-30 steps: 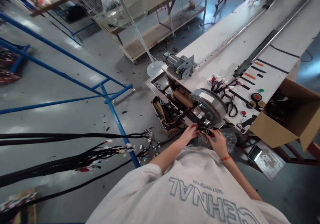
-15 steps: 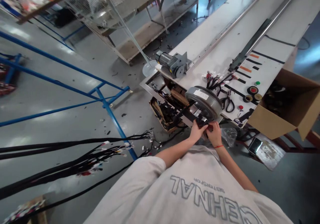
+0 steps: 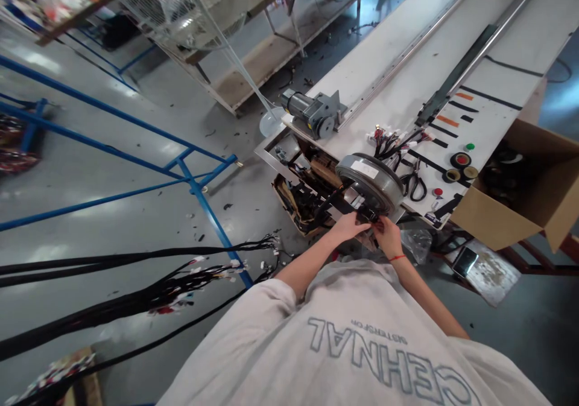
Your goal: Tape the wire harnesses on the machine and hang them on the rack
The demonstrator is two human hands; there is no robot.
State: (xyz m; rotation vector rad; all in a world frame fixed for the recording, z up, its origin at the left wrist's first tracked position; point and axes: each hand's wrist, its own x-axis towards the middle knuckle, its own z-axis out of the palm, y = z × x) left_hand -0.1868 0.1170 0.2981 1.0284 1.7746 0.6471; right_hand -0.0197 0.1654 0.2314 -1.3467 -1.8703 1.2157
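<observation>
My left hand (image 3: 349,227) and my right hand (image 3: 387,237) are close together at the near lower edge of a grey ring-shaped wheel (image 3: 375,180) with a white label. The fingers of both are bent and pressed together around small dark parts at the ring; what they grip is too small and partly hidden to name. A black cable (image 3: 326,204) runs to the left of the ring. Behind it, wire harness ends (image 3: 384,140) with white and red connectors lie on the white table (image 3: 357,98). Black-handled scissors (image 3: 414,186) lie right of the ring.
A grey motor (image 3: 310,110) sits on the table's left corner. Tape rolls (image 3: 460,161) and a cardboard box (image 3: 497,219) are at the right. A phone (image 3: 465,262) rests on a stool (image 3: 495,279). Black harnesses (image 3: 113,303) hang by a blue frame (image 3: 199,192) at the left.
My left hand has shifted slightly left and flattened over the dark parts at the ring. My right hand stays near the same spot. The view has moved a little.
</observation>
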